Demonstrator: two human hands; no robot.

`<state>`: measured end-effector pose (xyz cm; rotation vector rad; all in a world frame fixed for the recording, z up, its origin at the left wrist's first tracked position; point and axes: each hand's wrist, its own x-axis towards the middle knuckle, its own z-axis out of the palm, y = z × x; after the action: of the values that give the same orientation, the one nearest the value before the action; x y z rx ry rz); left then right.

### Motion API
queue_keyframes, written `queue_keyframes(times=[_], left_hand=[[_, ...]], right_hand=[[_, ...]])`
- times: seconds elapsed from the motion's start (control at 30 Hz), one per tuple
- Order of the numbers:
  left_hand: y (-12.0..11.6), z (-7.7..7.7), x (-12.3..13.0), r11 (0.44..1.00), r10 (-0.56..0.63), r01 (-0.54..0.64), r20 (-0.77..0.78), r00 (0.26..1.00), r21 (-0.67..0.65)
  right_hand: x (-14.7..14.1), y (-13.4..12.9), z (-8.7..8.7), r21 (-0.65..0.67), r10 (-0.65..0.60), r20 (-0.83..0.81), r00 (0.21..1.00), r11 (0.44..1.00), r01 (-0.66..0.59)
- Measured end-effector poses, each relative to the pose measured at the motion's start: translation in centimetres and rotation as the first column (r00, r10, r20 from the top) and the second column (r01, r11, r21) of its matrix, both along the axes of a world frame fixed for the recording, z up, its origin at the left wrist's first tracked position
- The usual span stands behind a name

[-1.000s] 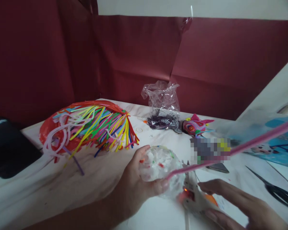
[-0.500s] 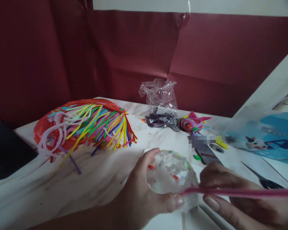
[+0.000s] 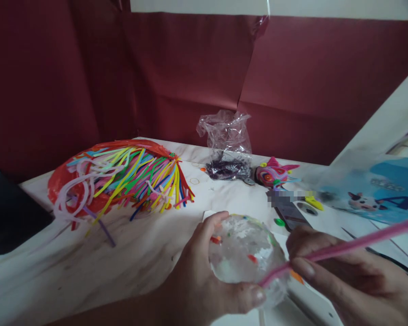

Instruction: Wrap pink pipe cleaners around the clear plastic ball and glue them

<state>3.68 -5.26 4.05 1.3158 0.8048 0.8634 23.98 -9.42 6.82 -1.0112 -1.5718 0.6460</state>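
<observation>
My left hand (image 3: 209,271) is wrapped round a clear, rounded plastic piece (image 3: 236,258) with small coloured bits on its surface. I cannot make out whether it is a cup or a ball. Between thumb and fingers my right hand (image 3: 347,271) pinches a pink pipe cleaner (image 3: 357,244). One end of it reaches the tip of my left thumb, at the near side of the clear piece, and the other end runs out of view at the right. What lies under my left palm is hidden.
Many coloured pipe cleaners (image 3: 149,181) lie in a red bag (image 3: 59,185) on the left of the marble-look table. Behind stand a clear bag (image 3: 229,140) and a colourful pipe-cleaner figure (image 3: 272,174). A phone (image 3: 290,213) and scissors, partly hidden, are near my right hand.
My right hand has moved slightly and tilted the pink pipe cleaner, so its free end now points up to the right. An orange piece beside the clear piece has come into view.
</observation>
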Motion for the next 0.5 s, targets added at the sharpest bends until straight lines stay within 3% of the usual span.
queue_keyframes(times=[0.4, 0.5], left_hand=[[-0.17, 0.5, -0.1, 0.996, -0.079, 0.082, 0.072, 0.994, -0.038], [-0.18, 0.58, -0.15, 0.994, -0.105, 0.108, 0.102, 0.989, -0.023]], right_hand=[[0.3, 0.77, -0.49, -0.088, 0.088, -0.115, 0.989, 0.991, -0.098], [0.05, 0.6, -0.38, -0.169, 0.021, -0.194, 0.981, 0.984, -0.055]])
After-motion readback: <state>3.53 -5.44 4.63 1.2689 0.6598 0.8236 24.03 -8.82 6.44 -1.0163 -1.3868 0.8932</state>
